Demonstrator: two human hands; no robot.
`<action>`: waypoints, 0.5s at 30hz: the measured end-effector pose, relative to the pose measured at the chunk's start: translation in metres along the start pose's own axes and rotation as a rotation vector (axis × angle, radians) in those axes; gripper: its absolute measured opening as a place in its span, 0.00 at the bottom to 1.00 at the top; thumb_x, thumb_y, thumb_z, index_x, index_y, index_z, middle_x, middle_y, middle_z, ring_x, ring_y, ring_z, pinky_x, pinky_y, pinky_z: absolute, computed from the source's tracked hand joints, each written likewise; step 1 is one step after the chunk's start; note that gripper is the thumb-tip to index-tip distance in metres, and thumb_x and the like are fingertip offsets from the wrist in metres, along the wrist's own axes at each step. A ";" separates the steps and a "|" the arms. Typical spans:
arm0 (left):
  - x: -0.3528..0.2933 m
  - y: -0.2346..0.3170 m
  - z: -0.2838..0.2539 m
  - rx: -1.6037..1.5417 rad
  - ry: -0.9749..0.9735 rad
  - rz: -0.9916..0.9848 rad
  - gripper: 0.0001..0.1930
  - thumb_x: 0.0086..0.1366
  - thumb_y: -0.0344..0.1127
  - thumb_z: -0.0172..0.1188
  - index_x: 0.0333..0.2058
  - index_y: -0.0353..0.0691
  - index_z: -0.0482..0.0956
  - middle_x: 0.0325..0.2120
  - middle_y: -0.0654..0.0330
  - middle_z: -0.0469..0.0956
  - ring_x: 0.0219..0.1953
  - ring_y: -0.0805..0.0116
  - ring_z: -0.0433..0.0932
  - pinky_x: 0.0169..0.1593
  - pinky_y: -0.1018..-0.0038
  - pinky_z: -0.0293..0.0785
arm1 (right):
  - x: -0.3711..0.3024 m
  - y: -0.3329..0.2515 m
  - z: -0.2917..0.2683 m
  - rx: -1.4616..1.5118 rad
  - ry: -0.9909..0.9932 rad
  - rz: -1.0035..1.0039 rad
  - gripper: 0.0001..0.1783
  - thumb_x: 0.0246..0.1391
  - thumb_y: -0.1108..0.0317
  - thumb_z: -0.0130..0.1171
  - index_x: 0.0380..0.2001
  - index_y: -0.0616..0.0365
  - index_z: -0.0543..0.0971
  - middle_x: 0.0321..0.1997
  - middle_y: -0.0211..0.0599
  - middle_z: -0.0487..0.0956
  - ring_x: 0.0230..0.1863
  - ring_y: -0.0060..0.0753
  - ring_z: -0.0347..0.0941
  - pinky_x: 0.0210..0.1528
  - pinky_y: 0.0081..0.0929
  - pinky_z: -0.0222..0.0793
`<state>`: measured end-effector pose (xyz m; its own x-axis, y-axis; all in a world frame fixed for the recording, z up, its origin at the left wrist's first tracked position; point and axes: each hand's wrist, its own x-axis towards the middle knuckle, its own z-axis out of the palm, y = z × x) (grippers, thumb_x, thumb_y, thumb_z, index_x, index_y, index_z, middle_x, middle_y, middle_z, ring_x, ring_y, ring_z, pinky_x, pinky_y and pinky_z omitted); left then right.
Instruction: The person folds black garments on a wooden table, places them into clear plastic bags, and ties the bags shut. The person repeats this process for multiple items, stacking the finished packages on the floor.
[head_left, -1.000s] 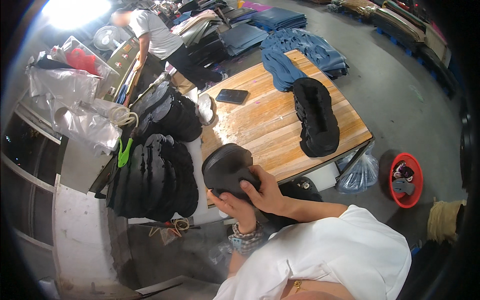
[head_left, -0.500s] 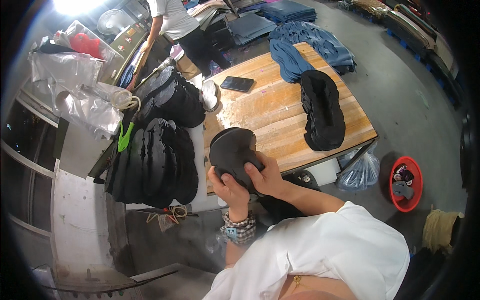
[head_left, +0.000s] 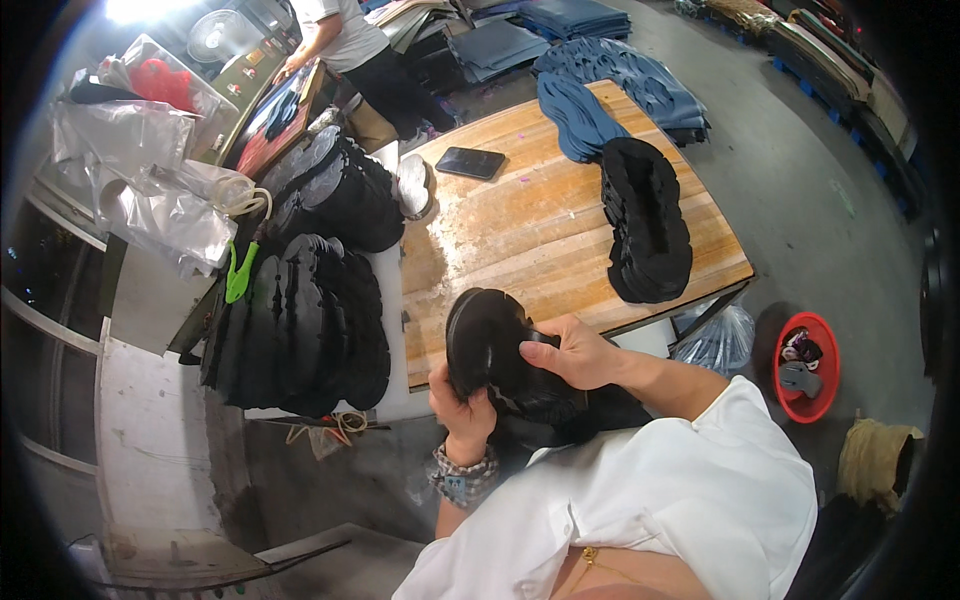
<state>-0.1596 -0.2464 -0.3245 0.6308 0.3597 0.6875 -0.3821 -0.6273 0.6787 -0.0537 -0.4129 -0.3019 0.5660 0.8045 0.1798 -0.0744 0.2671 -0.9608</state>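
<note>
Several black soles (head_left: 484, 335), grasped between your left hand (head_left: 463, 412) and right hand (head_left: 582, 353).
They're probably light and bendy, layers apt to slip, so pinch the edges; you have them at the near edge of the tabletop (head_left: 530, 232).

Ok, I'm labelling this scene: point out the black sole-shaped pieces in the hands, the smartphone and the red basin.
Black sole-shaped pieces (head_left: 492, 343): head view, face of the top piece.
Smartphone (head_left: 470, 163): head view, middle of its dark upper face.
Red basin (head_left: 808, 406): head view, bare wall below its contents.
</note>
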 end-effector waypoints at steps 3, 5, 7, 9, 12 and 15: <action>0.008 0.005 0.009 -0.160 0.048 -0.116 0.25 0.67 0.48 0.55 0.51 0.31 0.65 0.39 0.58 0.75 0.41 0.69 0.74 0.45 0.76 0.70 | 0.003 0.008 0.006 -0.099 0.174 -0.044 0.22 0.62 0.51 0.54 0.35 0.64 0.78 0.25 0.30 0.76 0.29 0.15 0.67 0.32 0.19 0.65; 0.014 0.010 0.016 -0.312 0.038 -0.263 0.24 0.69 0.48 0.52 0.52 0.32 0.64 0.43 0.58 0.73 0.44 0.68 0.72 0.48 0.75 0.68 | 0.008 0.019 0.017 -0.174 0.354 -0.076 0.23 0.61 0.50 0.54 0.35 0.64 0.76 0.24 0.36 0.76 0.29 0.19 0.68 0.32 0.22 0.65; 0.019 0.015 0.021 -0.445 0.017 -0.371 0.24 0.72 0.49 0.46 0.54 0.34 0.63 0.46 0.58 0.71 0.47 0.67 0.71 0.51 0.73 0.65 | 0.013 0.030 0.027 -0.207 0.498 -0.300 0.22 0.60 0.52 0.54 0.37 0.66 0.74 0.26 0.44 0.77 0.29 0.27 0.71 0.33 0.28 0.67; 0.021 0.019 0.027 -0.320 0.097 -0.309 0.26 0.70 0.52 0.48 0.53 0.33 0.64 0.44 0.57 0.71 0.46 0.67 0.71 0.51 0.74 0.65 | 0.017 0.038 0.037 -0.255 0.632 -0.359 0.21 0.60 0.54 0.53 0.38 0.67 0.73 0.28 0.46 0.77 0.31 0.31 0.72 0.33 0.31 0.68; 0.023 0.017 0.032 -0.215 0.221 -0.235 0.28 0.70 0.56 0.46 0.52 0.32 0.65 0.44 0.56 0.71 0.46 0.67 0.71 0.51 0.74 0.66 | 0.018 0.041 0.050 -0.198 0.616 -0.399 0.21 0.59 0.56 0.54 0.39 0.67 0.72 0.29 0.50 0.77 0.32 0.32 0.73 0.34 0.32 0.68; 0.024 0.008 0.033 -0.170 0.264 -0.149 0.34 0.68 0.62 0.42 0.49 0.30 0.67 0.40 0.53 0.74 0.42 0.66 0.73 0.47 0.72 0.69 | 0.018 0.033 0.055 -0.161 0.564 -0.325 0.18 0.60 0.58 0.53 0.40 0.67 0.74 0.29 0.43 0.78 0.32 0.28 0.71 0.35 0.29 0.68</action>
<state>-0.1256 -0.2653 -0.3113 0.5004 0.6184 0.6059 -0.4204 -0.4383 0.7945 -0.0907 -0.3605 -0.3187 0.8848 0.2844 0.3692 0.2709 0.3308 -0.9040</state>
